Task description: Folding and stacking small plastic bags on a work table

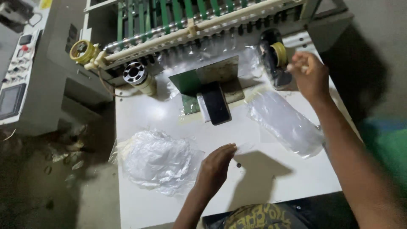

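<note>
White tabletop [263, 178] fills the view from a head camera looking down at a person's two bare hands beside a bag-making machine. Left hand [216, 167] hovers low over the table, fingers straight and held together, their tips just touching the edge of a thin clear plastic piece [248, 147]; it grips nothing. Right hand [310, 76] is raised near the far right of the machine, fingers curled shut on something small and pale, beside a yellow-and-black roller [273, 55]. Between the hands lies a flat stack of clear plastic bags [286, 123], near the right forearm. A crumpled heap of plastic film [157, 161] sits to the left, well apart from the stack. Judging from this, thin film slides best under a flat, light palm, with edges squared before lifting. Hard to make out: what the right hand pinches, since motion blurs it; how many bags are in the stack; and the dark flat object [217, 104] at the machine's green plate [199, 80].
</note>
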